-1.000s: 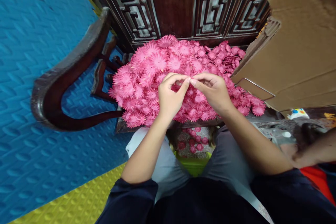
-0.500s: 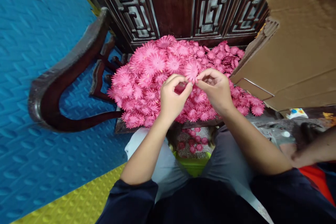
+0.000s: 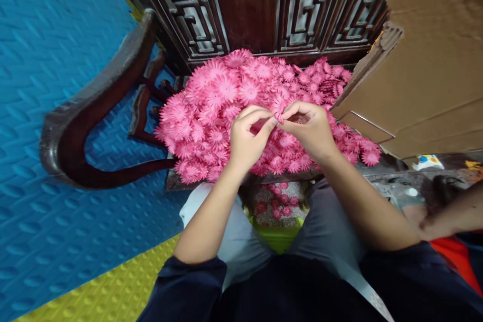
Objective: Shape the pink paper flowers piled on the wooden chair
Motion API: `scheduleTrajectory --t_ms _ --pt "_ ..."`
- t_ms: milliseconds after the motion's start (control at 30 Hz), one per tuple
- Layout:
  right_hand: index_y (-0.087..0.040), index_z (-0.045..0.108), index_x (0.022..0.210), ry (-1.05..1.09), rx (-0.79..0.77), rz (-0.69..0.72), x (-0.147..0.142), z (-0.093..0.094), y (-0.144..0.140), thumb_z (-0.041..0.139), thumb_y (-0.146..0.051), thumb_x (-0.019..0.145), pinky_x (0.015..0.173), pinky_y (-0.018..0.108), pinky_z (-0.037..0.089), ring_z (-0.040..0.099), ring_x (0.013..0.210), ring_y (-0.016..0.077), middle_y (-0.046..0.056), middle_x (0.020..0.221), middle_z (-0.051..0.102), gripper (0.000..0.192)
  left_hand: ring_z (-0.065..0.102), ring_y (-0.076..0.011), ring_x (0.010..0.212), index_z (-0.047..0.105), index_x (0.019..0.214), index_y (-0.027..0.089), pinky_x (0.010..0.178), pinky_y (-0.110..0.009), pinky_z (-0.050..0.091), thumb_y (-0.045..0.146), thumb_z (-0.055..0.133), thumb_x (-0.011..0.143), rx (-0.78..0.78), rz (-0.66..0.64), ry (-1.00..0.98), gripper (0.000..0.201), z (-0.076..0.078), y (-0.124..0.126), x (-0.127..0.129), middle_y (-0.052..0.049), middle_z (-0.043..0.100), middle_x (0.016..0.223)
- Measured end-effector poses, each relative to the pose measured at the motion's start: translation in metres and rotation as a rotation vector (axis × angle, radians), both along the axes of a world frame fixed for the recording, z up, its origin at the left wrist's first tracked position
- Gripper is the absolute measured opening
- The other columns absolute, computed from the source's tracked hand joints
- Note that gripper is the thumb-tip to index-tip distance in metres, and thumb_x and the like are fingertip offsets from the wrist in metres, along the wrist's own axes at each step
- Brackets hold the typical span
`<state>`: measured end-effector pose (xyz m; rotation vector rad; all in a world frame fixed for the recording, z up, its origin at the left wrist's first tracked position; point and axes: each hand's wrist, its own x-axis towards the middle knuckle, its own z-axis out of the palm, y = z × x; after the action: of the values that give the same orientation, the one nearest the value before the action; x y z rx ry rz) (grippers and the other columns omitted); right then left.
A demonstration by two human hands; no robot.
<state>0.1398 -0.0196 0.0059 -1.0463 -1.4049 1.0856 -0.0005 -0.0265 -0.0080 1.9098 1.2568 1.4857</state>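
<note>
Between my two hands is one pink artificial flower point(image 3: 279, 104), its petals pointing up and away from me. My left hand point(image 3: 251, 133) pinches its lower edge between thumb and forefinger. On the other side, my right hand point(image 3: 308, 126) pinches the same flower, and the fingertips of both hands nearly meet. Beneath and behind them spreads a big heap of pink artificial flowers point(image 3: 204, 126) on a dark wooden bench seat point(image 3: 181, 181). My fingertips cover the flower's lower part.
A carved wooden backrest point(image 3: 247, 10) rises behind the heap, with a curved armrest point(image 3: 56, 146) at left. A torn cardboard sheet point(image 3: 433, 70) leans at right. Several pink flowers point(image 3: 284, 200) lie on the floor below. Another person's arm point(image 3: 453, 214) shows at the right edge.
The held flower has turned and folded, so less of its face shows and its petals look bunched at the fingertips. Both hands stay almost in place.
</note>
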Motion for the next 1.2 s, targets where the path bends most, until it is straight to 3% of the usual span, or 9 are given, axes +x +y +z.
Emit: scheduleTrajectory --t_ms 200,367,600,700,767,833,933,1033,1200 --pt "-0.018 0.059 0.072 -0.290 0.237 -0.040 -0.002 0.008 -0.007 0.060 -0.015 0.072 0.072 0.028 0.046 0.057 0.073 0.0112 0.001 0.077 0.065 0.004 0.056 -0.0128 0.072 0.056 0.071 0.020 0.068 -0.026 0.044 0.023 0.058 0.081 0.046 0.096 0.066 0.011 0.000 0.000 -0.001 0.000 0.061 0.073" --pt "-0.019 0.062 0.079 -0.292 0.245 -0.024 -0.006 0.007 -0.011 0.057 -0.025 0.079 0.074 0.028 0.046 0.059 0.076 0.0120 0.002 0.082 0.067 0.007 0.055 -0.0145 0.076 0.054 0.072 0.021 0.072 -0.030 0.042 0.027 0.055 0.083 0.060 0.149 0.106 0.013 0.002 0.001 -0.004 -0.001 0.060 0.076" --pt "-0.021 0.058 0.071 -0.154 0.166 -0.168 -0.002 0.005 -0.005 0.056 -0.024 0.079 0.066 0.027 0.043 0.053 0.066 0.0100 -0.001 0.071 0.060 0.009 0.053 -0.0149 0.076 0.049 0.072 0.022 0.071 -0.031 0.042 0.031 0.050 0.086 0.098 0.274 0.027 0.016 0.006 -0.003 -0.013 -0.002 0.055 0.075" --pt "-0.021 0.052 0.066 0.001 0.055 -0.289 0.001 0.001 0.004 0.056 -0.021 0.077 0.058 0.025 0.039 0.047 0.058 0.0081 -0.003 0.063 0.051 0.012 0.051 -0.0162 0.081 0.048 0.077 0.023 0.075 -0.034 0.040 0.038 0.043 0.090 0.118 0.518 -0.027 0.021 0.012 0.014 -0.028 -0.003 0.052 0.081" --pt "-0.021 0.051 0.065 0.039 0.019 -0.324 0.001 -0.002 0.009 0.056 -0.020 0.076 0.056 0.024 0.037 0.044 0.056 0.0073 -0.003 0.062 0.048 0.012 0.049 -0.0180 0.093 0.051 0.084 0.023 0.088 -0.039 0.035 0.038 0.041 0.092 0.076 0.685 -0.003 0.020 0.018 0.038 -0.037 -0.004 0.052 0.092" --pt "-0.020 0.051 0.065 0.014 0.017 -0.326 0.000 -0.005 0.011 0.056 -0.020 0.075 0.055 0.024 0.036 0.042 0.055 0.0069 -0.004 0.061 0.047 0.012 0.042 -0.0211 0.111 0.052 0.082 0.022 0.097 -0.043 0.027 0.035 0.054 0.087 -0.023 0.697 0.108 0.014 0.023 0.064 -0.042 -0.004 0.051 0.101" --pt "-0.020 0.052 0.066 -0.092 0.034 -0.297 -0.004 -0.007 0.009 0.056 -0.021 0.075 0.055 0.024 0.036 0.042 0.054 0.0069 -0.004 0.061 0.049 0.010 0.034 -0.0288 0.118 0.054 0.069 0.019 0.101 -0.049 0.022 0.030 0.078 0.065 -0.157 0.633 0.239 0.027 0.023 0.083 -0.040 -0.005 0.050 0.105" --pt "-0.019 0.055 0.067 -0.140 0.042 -0.255 -0.007 -0.006 0.006 0.057 -0.022 0.075 0.058 0.025 0.038 0.044 0.057 0.0074 -0.003 0.064 0.053 0.008 0.034 -0.0312 0.118 0.059 0.076 0.021 0.102 -0.049 0.024 0.034 0.074 0.069 -0.031 0.492 0.224 0.021 0.019 0.064 -0.029 -0.008 0.051 0.111" --pt "-0.019 0.056 0.067 -0.058 0.000 -0.213 -0.007 -0.006 0.005 0.058 -0.022 0.074 0.058 0.024 0.039 0.044 0.055 0.0073 -0.004 0.062 0.054 0.008 0.046 -0.0300 0.109 0.063 0.094 0.024 0.096 -0.047 0.032 0.031 0.064 0.076 0.082 0.514 0.249 0.020 0.016 0.009 -0.005 -0.008 0.056 0.106"
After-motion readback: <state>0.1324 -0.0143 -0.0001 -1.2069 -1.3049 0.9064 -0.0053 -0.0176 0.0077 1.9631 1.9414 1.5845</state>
